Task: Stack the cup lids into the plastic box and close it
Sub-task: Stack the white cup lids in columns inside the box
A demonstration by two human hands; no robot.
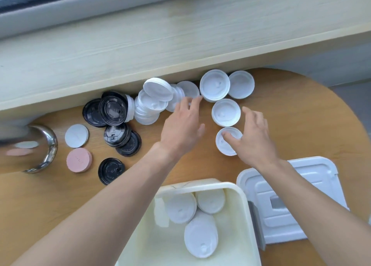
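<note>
The cream plastic box [244, 203] stands open at the table's near edge with three white lids [200, 233] inside. Its white cover [297, 203] lies flat to the right. White cup lids [214, 85] are scattered along the far side, and a leaning pile [152, 103] sits further left. My left hand [182, 129] hovers open, fingertips at the pile's right end. My right hand [251, 139] is spread over an upturned white lid [224, 145], thumb resting in it, not gripping. Another upturned lid [225, 112] lies between the hands.
Black lids [112, 111] cluster at the left, one [110, 170] lying apart near me. A pink lid [79, 159] and a white lid [76, 135] lie beside a shiny metal pipe [48, 145]. A pale wooden ledge [160, 41] overhangs the round table's [301, 109] far side.
</note>
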